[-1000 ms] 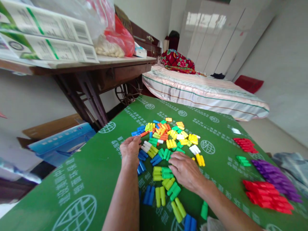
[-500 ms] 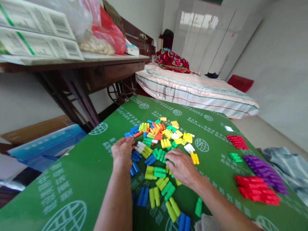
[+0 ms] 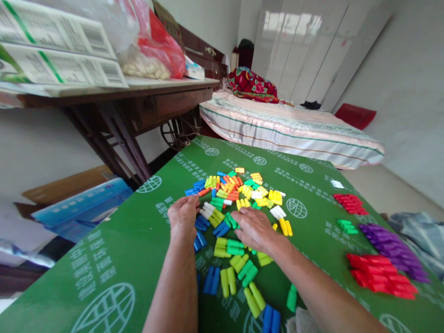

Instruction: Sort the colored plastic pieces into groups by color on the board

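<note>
Many coloured plastic pieces, each shaped like short tubes joined side by side, lie in a loose spread on the green table. At the left edge of the spread is my left hand [image 3: 183, 213], its fingers drawn together beside an orange piece [image 3: 204, 192]; what the fingertips hold, if anything, is hidden. My right hand [image 3: 252, 226] is palm down over the middle, fingers stretched and apart, with fingertips by green pieces [image 3: 230, 220] and yellow pieces [image 3: 243, 203]. Lime pieces [image 3: 228, 282] and blue pieces [image 3: 211, 280] lie nearer me, between my forearms.
On the table's right side are sorted groups: red pieces [image 3: 381, 274], purple pieces [image 3: 393, 252], green pieces [image 3: 347, 226] and white pieces [image 3: 336, 184]. A wooden desk [image 3: 145, 104] with boxes and bags stands left. A bed [image 3: 291, 125] lies beyond the far edge.
My right hand has shifted slightly forward and left over the pieces, and its fingers have straightened. My left hand stays by the orange piece. The whole view has swung slightly left.
</note>
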`<state>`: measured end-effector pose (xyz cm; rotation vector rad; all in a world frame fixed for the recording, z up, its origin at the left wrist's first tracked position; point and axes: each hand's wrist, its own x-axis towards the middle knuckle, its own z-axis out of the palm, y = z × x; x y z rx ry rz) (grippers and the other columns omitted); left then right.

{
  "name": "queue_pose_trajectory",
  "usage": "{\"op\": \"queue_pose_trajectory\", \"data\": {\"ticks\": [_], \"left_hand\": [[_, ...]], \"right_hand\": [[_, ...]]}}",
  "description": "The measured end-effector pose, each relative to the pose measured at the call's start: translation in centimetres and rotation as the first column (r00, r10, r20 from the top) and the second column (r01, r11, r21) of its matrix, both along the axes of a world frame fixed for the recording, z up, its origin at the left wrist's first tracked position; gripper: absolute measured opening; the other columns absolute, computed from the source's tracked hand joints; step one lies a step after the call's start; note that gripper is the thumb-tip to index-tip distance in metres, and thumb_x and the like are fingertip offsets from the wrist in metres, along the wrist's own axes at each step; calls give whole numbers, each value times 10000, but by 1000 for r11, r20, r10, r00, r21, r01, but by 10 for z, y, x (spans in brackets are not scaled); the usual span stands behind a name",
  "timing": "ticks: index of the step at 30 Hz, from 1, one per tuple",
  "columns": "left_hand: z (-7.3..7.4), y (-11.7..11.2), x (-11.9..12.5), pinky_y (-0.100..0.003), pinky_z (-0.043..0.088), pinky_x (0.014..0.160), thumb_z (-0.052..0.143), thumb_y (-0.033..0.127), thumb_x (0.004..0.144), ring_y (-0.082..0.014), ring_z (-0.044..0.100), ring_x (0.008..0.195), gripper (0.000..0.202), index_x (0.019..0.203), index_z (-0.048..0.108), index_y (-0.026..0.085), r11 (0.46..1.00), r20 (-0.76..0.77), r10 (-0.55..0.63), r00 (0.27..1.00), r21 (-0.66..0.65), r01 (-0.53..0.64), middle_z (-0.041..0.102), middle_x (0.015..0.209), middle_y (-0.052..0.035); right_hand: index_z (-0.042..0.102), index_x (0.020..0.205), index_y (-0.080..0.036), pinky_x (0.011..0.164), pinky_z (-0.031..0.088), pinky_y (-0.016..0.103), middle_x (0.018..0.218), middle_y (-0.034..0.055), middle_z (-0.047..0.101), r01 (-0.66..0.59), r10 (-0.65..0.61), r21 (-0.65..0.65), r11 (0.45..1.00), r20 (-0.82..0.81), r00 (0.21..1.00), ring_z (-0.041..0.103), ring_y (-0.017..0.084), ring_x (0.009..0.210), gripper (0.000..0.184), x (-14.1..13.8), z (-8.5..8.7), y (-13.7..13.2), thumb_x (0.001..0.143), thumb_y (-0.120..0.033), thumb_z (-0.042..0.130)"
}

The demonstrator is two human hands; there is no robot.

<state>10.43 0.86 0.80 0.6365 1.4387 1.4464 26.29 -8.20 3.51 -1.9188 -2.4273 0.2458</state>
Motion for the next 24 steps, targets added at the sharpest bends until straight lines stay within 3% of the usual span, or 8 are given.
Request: {"op": "queue_pose_trajectory", "data": {"ticks": [3, 7, 10, 13, 17, 21, 24], "left_hand": [[0, 0, 1, -306, 470, 613, 663, 211, 571, -172, 597, 609, 74, 598, 617, 161, 1000, -7, 3, 1000, -10, -3, 606, 554, -12], [-1, 1, 0, -297, 465, 596, 663, 202, 564, -169, 590, 593, 61, 584, 617, 167, 1000, -9, 11, 1000, -10, -11, 601, 534, -12], [-2, 2, 0, -299, 466, 601, 666, 189, 565, -173, 593, 597, 50, 575, 623, 165, 1000, -5, 11, 1000, -5, -11, 608, 539, -24], [-2, 2, 0, -301, 462, 596, 657, 182, 568, -177, 590, 600, 40, 573, 621, 164, 1000, -12, 17, 1000, -1, -17, 605, 540, -29], [-2, 1, 1, -302, 459, 587, 649, 190, 566, -178, 584, 596, 52, 586, 614, 157, 1000, -25, 8, 1000, 1, -7, 605, 550, -31], [-3, 0, 1, -289, 467, 589, 650, 232, 551, -166, 578, 586, 107, 613, 618, 151, 1000, -36, -10, 999, 6, 10, 595, 545, -14], [-4, 0, 1, -276, 468, 580, 649, 262, 531, -164, 577, 588, 141, 609, 618, 148, 1000, -37, -16, 999, 10, 17, 589, 541, -8]], "right_hand": [[637, 1044, -214, 709, 425, 256, 924, 35, 651, 48, -38, 39, 998, -211, 977, 588, 166, 816, 273, 21, 3, 0, 806, -260, 513], [639, 1127, -195, 594, 409, 230, 777, -1, 656, 204, -188, -16, 979, -464, 865, 546, 121, 611, 356, 76, 2, 3, 826, -257, 457], [651, 1100, -154, 578, 430, 228, 807, 16, 675, 311, -296, -78, 947, -581, 758, 561, 122, 623, 360, 118, -7, 3, 803, -259, 477], [660, 1057, -145, 558, 457, 223, 835, 27, 685, 376, -399, -173, 910, -611, 684, 595, 133, 672, 337, 142, -16, -4, 776, -247, 504], [673, 1030, -160, 545, 488, 226, 788, 30, 684, 392, -461, -249, 885, -573, 677, 614, 143, 678, 312, 144, -22, -18, 769, -262, 535], [660, 1048, -172, 558, 511, 237, 779, 27, 687, 397, -505, -316, 862, -610, 611, 625, 145, 673, 317, 135, -23, -23, 783, -292, 533], [644, 1064, -176, 592, 503, 249, 796, 27, 697, 382, -458, -256, 888, -565, 687, 633, 155, 699, 313, 129, -24, -21, 817, -306, 502]]}}
